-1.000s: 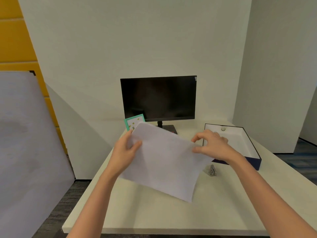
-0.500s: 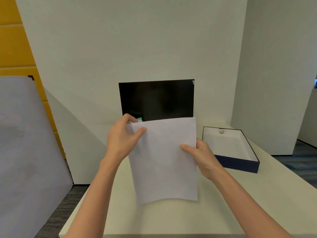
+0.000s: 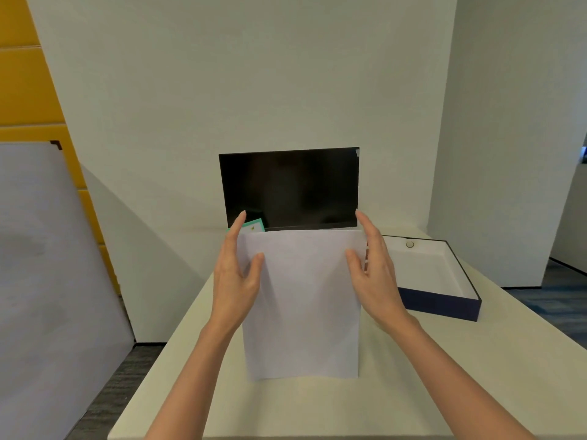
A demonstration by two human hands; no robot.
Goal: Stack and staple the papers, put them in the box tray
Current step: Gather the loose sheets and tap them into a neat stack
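Observation:
A stack of white papers (image 3: 303,306) stands upright on its lower edge on the cream table (image 3: 476,376), straight in front of me. My left hand (image 3: 236,274) holds its left side, thumb in front and fingers flat along the edge. My right hand (image 3: 373,271) holds the right side the same way. The box tray (image 3: 441,308), dark blue outside and white inside, lies open to the right of the papers with a small round object (image 3: 410,244) in its far end. The stapler is hidden from view.
A black monitor (image 3: 290,187) stands behind the papers near the wall. A teal-edged card (image 3: 254,226) leans at its lower left. A large grey board (image 3: 47,296) leans at the left, off the table. White walls close in the back and right.
The papers went from tilted and loosely held to upright and squared on the table. Both hands shifted to the side edges, fingers straightened along them. The stapler on the table is now hidden.

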